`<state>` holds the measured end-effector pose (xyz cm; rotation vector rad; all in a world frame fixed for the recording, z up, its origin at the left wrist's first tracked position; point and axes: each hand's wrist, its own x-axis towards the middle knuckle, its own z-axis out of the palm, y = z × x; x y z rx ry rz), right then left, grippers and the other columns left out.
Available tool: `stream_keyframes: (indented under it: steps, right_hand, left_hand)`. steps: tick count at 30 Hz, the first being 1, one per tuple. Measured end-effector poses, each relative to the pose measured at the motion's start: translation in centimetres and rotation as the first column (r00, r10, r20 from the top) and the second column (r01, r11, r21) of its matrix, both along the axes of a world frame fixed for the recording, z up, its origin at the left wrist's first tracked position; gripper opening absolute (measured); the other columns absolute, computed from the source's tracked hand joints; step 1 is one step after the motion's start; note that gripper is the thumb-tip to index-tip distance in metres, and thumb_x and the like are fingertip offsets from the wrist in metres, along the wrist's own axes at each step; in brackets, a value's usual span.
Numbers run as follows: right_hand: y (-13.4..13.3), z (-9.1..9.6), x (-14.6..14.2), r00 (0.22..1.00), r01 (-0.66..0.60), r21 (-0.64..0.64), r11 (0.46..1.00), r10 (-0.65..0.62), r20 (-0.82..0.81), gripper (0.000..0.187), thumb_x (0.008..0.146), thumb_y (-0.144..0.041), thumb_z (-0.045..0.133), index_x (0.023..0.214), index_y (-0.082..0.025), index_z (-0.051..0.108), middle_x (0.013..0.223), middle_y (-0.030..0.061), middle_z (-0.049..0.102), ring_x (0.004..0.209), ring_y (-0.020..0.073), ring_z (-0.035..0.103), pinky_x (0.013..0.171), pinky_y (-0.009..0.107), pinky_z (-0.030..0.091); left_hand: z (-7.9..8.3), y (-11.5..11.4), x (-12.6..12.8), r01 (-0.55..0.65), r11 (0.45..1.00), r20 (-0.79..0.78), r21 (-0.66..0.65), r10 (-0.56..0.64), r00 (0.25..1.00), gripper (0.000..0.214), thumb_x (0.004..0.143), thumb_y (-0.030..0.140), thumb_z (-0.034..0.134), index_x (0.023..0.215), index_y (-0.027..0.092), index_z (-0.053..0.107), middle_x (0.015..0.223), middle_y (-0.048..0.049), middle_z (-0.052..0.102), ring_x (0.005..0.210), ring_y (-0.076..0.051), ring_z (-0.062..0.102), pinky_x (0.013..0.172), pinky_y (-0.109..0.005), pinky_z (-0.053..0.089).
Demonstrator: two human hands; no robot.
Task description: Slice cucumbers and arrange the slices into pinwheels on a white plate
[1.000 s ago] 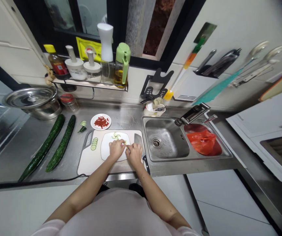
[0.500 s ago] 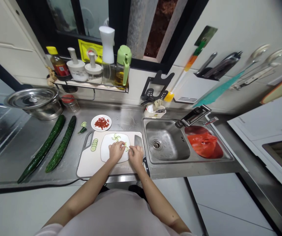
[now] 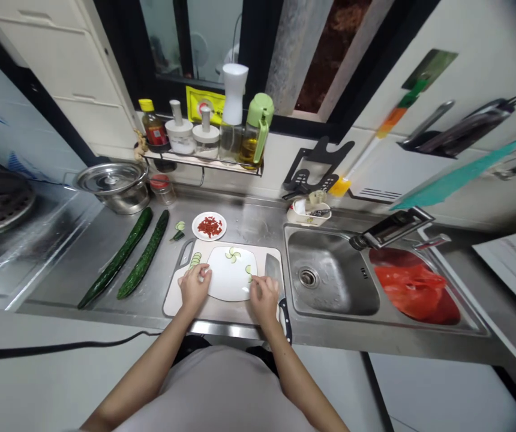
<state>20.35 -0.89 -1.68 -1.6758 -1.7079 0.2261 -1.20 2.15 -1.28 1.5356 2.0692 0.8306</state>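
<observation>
A white plate (image 3: 228, 282) lies on a pale cutting board (image 3: 219, 309) at the counter's front edge. Cucumber slices (image 3: 232, 255) sit at the plate's far rim, and another slice lies at its right rim. My left hand (image 3: 194, 285) is at the plate's left edge beside a short row of cucumber slices (image 3: 195, 260), fingers curled as if pinching one. My right hand (image 3: 263, 295) rests at the plate's right rim, fingers curled by the slice there. A knife (image 3: 279, 287) lies on the board just right of that hand.
Two whole cucumbers (image 3: 132, 257) lie on the steel counter at left, a small dish of red chilli (image 3: 209, 226) behind the board. A pot (image 3: 114, 186) and a condiment shelf (image 3: 204, 157) stand at the back. The sink (image 3: 330, 276) with a red basin (image 3: 413, 291) is on the right.
My hands have parted from the plate's middle: the left moved to the slices at its left edge, the right to its right rim. The camera shifted leftward.
</observation>
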Motion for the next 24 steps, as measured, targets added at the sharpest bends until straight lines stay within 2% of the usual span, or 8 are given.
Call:
stream_keyframes:
  steps: [4, 8, 15, 24]
  right_hand:
    - [0.2, -0.1, -0.1, 1.000, -0.010, 0.011, 1.000, 0.011, -0.006, 0.026, 0.089, -0.026, 0.045, 0.097, -0.020, 0.069, 0.085, 0.0050, 0.058, 0.087, 0.0206, 0.045, 0.081, 0.034, 0.036]
    - [0.3, 0.0, 0.0, 1.000, -0.006, 0.013, 1.000, 0.006, -0.005, 0.026, 0.089, -0.027, 0.045, 0.097, -0.020, 0.069, 0.085, 0.0051, 0.059, 0.087, 0.0209, 0.046, 0.081, 0.035, 0.036]
    - [-0.1, 0.1, 0.7, 1.000, 0.015, 0.013, 1.000, -0.015, -0.009, 0.028, 0.089, -0.031, 0.044, 0.098, -0.021, 0.069, 0.086, 0.0056, 0.060, 0.087, 0.0218, 0.048, 0.082, 0.036, 0.037]
    - [-0.8, 0.6, 0.2, 0.999, -0.019, 0.030, 0.999, 0.020, -0.026, 0.026, 0.090, -0.030, 0.045, 0.097, -0.022, 0.069, 0.082, 0.0056, 0.060, 0.085, 0.0223, 0.049, 0.079, 0.036, 0.038]
  left_hand:
    - [-0.2, -0.3, -3.0, -0.120, 0.988, -0.089, -0.093, 0.111, 0.990, 0.028, 0.081, 0.037, 0.054, 0.103, 0.024, 0.065, 0.083, -0.0032, 0.067, 0.092, -0.025, 0.060, 0.085, -0.037, 0.034]
    - [-0.5, -0.3, -4.6, -0.162, 0.973, -0.130, -0.164, 0.142, 0.981, 0.034, 0.081, 0.042, 0.052, 0.108, 0.024, 0.064, 0.086, -0.0055, 0.067, 0.092, -0.027, 0.060, 0.086, -0.040, 0.034]
    - [-0.7, 0.4, -4.4, -0.159, 0.962, -0.185, -0.221, 0.119, 0.976, 0.039, 0.080, 0.047, 0.052, 0.108, 0.022, 0.064, 0.089, -0.0084, 0.067, 0.094, -0.030, 0.058, 0.088, -0.046, 0.033]
    - [-1.1, 0.7, -4.2, -0.144, 0.972, -0.201, -0.185, 0.106, 0.974, 0.032, 0.079, 0.043, 0.055, 0.100, 0.021, 0.063, 0.093, -0.0106, 0.067, 0.095, -0.031, 0.058, 0.086, -0.045, 0.033]
